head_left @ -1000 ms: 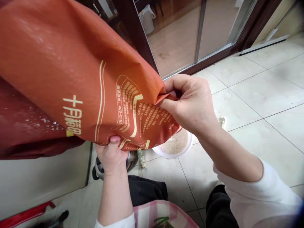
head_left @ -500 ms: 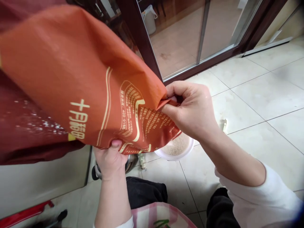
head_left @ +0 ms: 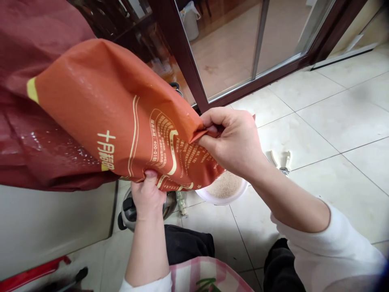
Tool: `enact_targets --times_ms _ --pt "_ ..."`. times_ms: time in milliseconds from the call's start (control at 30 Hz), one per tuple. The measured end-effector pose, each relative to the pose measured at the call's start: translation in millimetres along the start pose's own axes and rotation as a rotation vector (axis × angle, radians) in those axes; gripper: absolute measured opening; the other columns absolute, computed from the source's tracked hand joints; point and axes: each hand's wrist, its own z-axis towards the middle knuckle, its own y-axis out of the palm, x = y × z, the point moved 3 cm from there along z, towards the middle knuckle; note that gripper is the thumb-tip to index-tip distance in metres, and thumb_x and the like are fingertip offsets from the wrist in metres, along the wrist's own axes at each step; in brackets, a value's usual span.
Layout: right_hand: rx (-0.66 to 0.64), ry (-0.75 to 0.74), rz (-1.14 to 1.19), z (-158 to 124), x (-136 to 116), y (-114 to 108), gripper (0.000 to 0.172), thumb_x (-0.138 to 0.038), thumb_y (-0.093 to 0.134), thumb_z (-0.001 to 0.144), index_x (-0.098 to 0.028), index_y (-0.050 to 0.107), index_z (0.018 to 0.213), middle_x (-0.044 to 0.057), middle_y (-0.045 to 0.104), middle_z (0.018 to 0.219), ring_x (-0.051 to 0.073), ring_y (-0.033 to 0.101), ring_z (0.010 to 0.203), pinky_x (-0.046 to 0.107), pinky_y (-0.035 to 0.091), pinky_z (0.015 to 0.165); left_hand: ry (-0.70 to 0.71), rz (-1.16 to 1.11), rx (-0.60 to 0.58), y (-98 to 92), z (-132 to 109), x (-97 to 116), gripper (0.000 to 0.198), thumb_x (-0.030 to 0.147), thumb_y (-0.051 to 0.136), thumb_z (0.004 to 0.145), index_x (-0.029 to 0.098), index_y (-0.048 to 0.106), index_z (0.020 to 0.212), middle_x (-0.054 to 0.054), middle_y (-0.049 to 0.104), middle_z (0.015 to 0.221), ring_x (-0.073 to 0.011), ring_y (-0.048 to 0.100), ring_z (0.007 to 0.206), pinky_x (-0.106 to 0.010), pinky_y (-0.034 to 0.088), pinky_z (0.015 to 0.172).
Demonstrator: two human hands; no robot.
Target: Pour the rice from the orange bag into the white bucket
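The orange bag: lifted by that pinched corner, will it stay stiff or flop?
The orange bag will probably flop: its corner creases in the right hand. Its sheen suggests slipperiness, and the left hand bracing its lower edge hints at sagging weight.

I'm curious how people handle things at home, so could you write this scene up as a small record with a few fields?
Setting: tiled floor beside a dark-framed sliding glass door
Right hand: pinches a folded corner of an orange-red printed bag
Left hand: holds the bag's lower edge, thumb on top
Below the bag: white bowl holding pale grain
Nearby: steel pot, white-handled pliers
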Motion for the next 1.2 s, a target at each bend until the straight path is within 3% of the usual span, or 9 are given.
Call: enact_targets --times_ms 133,267,433,600,767,933,1200 --pt "-0.016 -0.006 0.015 0.6 0.0 -1.2 0.018 -0.002 0.06 0.066 -0.019 0.066 0.069 -0.004 0.058 0.065 0.013 0.055 0.068 0.026 0.048 0.064 0.067 -0.019 0.09 3.2 -1.5 -0.3 0.034 0.051 0.084 0.062 0.025 0.071 0.079 0.002 0.074 0.104 -0.0228 0.062 0.117 -0.038 0.05 0.104" --pt "-0.037 -0.026 0.019 0.8 -0.4 -1.5 0.02 0.0 0.06 0.067 -0.018 0.067 0.071 -0.005 0.059 0.069 0.011 0.055 0.068 0.025 0.046 0.065 0.073 -0.072 0.108 7.4 -1.3 -2.5 0.032 0.045 0.083 0.067 0.027 0.071 0.09 0.002 0.073 0.11 -0.023 0.061 0.119 -0.038 0.049 0.105" --pt "-0.077 -0.064 -0.031 0.6 -0.7 0.0 0.019 -0.004 0.062 0.071 -0.019 0.07 0.081 -0.005 0.056 0.068 0.01 0.052 0.065 0.025 0.043 0.063 0.003 -0.121 0.148 10.3 0.3 -3.9 0.027 0.043 0.08 0.07 0.027 0.071 0.09 0.002 0.073 0.113 -0.0242 0.06 0.121 -0.039 0.05 0.104" --pt "-0.108 -0.179 -0.189 1.3 -3.3 4.7 0.03 -0.001 0.058 0.073 -0.021 0.069 0.092 -0.004 0.06 0.076 0.012 0.053 0.07 0.025 0.045 0.067 -0.073 -0.147 0.233 12.0 3.5 -5.1 0.024 0.038 0.075 0.076 0.025 0.07 0.095 0.001 0.072 0.116 -0.022 0.06 0.119 -0.036 0.05 0.103" --pt "-0.174 -0.206 -0.277 1.8 -2.3 9.8 0.032 -0.009 0.056 0.077 -0.028 0.068 0.1 -0.002 0.06 0.074 0.017 0.056 0.076 0.027 0.048 0.07 -0.128 -0.149 0.231 11.9 6.1 -13.4 0.016 0.031 0.064 0.085 0.023 0.068 0.098 -0.001 0.071 0.117 -0.0192 0.058 0.122 -0.033 0.049 0.104" --pt "-0.225 -0.213 -0.296 2.7 -0.5 12.9 0.028 -0.011 0.054 0.077 -0.028 0.068 0.095 0.0 0.061 0.076 0.018 0.057 0.079 0.029 0.049 0.071 -0.163 -0.205 0.157 18.3 7.6 -19.1 0.018 0.022 0.056 0.085 0.022 0.069 0.099 0.0 0.074 0.11 -0.018 0.059 0.12 -0.032 0.047 0.104" --pt "-0.347 -0.207 -0.27 -6.0 3.6 35.3 0.036 -0.02 0.058 0.083 -0.03 0.065 0.117 0.0 0.062 0.078 0.019 0.059 0.084 0.028 0.049 0.074 -0.188 -0.269 -0.123 41.3 4.5 -17.1 0.023 0.035 0.077 0.064 0.022 0.07 0.082 -0.001 0.074 0.105 -0.0216 0.058 0.122 -0.025 0.049 0.099"
